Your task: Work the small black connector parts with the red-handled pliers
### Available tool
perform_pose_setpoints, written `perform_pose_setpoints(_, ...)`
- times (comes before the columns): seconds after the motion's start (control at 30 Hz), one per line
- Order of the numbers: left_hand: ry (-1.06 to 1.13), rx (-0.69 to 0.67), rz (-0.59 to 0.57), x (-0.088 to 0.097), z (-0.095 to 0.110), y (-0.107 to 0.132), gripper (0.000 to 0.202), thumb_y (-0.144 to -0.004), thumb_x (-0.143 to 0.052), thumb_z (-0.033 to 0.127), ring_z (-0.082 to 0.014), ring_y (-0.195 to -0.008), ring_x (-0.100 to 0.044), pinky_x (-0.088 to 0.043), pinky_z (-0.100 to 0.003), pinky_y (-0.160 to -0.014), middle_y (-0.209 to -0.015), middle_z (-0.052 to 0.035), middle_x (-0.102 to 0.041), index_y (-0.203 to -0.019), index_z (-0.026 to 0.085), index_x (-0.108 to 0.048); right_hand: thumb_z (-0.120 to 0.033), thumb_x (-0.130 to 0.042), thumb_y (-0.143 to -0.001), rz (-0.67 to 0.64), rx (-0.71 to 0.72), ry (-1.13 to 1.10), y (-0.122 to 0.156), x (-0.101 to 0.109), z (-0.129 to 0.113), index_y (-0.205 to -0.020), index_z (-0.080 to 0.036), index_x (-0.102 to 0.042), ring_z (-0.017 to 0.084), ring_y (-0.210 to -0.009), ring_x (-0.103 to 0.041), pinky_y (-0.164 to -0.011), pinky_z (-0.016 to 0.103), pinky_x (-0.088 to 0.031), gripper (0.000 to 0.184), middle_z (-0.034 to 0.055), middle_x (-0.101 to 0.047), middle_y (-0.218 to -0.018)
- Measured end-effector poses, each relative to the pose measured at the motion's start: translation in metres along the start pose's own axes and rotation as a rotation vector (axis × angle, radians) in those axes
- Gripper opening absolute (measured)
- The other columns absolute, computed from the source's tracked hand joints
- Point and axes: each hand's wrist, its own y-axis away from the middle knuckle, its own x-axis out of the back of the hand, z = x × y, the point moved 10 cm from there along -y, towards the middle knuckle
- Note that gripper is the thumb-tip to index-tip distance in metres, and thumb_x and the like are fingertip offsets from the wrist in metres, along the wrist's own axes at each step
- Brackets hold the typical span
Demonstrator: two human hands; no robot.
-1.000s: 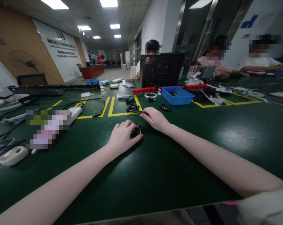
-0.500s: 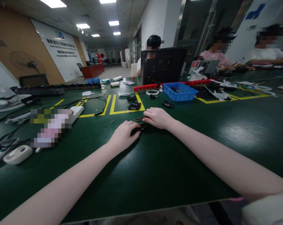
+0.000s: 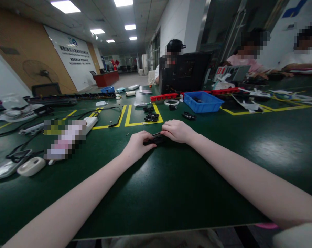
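Observation:
My left hand [image 3: 138,145] is closed around a small black plastic part [image 3: 158,140], low over the green table. Much of that part is covered by the fingers. Between the fingertips of my right hand [image 3: 178,131] is a slim metal tool [image 3: 156,134], perhaps tweezers, its tip pointing left at the part. Just beyond the hands lies a cluster of similar black parts [image 3: 151,117] inside a yellow taped outline. Another small group of black parts [image 3: 189,116] rests to the right of it.
A blue bin [image 3: 203,102] holding black pieces stands behind my right hand. White cable coil [image 3: 171,102], red strips [image 3: 164,97] and a large black monitor [image 3: 185,72] are farther back. A power strip [image 3: 90,124] and cables lie left. Several people sit across the table.
The tool in my right hand has come down closer to the black part, its tip now near my left fingers. The view has swung slightly left.

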Motion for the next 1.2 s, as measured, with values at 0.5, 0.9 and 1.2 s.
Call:
perform_pose_setpoints(0.5,-0.047,0.115,-0.008,0.004,-0.009,0.000,0.016,-0.074,-0.078,0.022,-0.0192,-0.086,-0.064,-0.052,-0.032,-0.078,-0.091,-0.0018,-0.070,-0.087,0.018,-0.069,-0.038,-0.032,-0.103,-0.053,0.038,0.060,-0.004,-0.006,-0.006,-0.083,-0.015,-0.062,0.020,-0.073,-0.053,-0.070,0.032,-0.033,0.043,0.0088,-0.063,-0.080)
perform_pose_setpoints(0.9,0.018,0.185,0.049,0.006,-0.023,0.002,0.019,-0.072,-0.080,0.023,-0.0184,-0.083,-0.066,-0.053,-0.032,-0.079,-0.088,-0.0028,-0.071,-0.084,0.017,-0.067,-0.036,-0.033,-0.103,-0.111,0.043,0.115,-0.006,-0.010,-0.010,-0.082,-0.015,-0.063,0.020,-0.071,-0.054,-0.070,0.032,-0.032,0.042,0.0087,-0.064,-0.078)
perform_pose_setpoints(1.2,0.013,0.155,0.032,0.005,-0.019,0.002,0.019,-0.073,-0.079,0.024,-0.0182,-0.083,-0.065,-0.052,-0.032,-0.078,-0.088,-0.0016,-0.070,-0.085,0.017,-0.066,-0.035,-0.033,-0.103,-0.085,-0.005,0.096,-0.005,-0.009,-0.005,-0.083,-0.015,-0.064,0.020,-0.074,-0.055,-0.070,0.032,-0.031,0.041,0.0093,-0.065,-0.081)
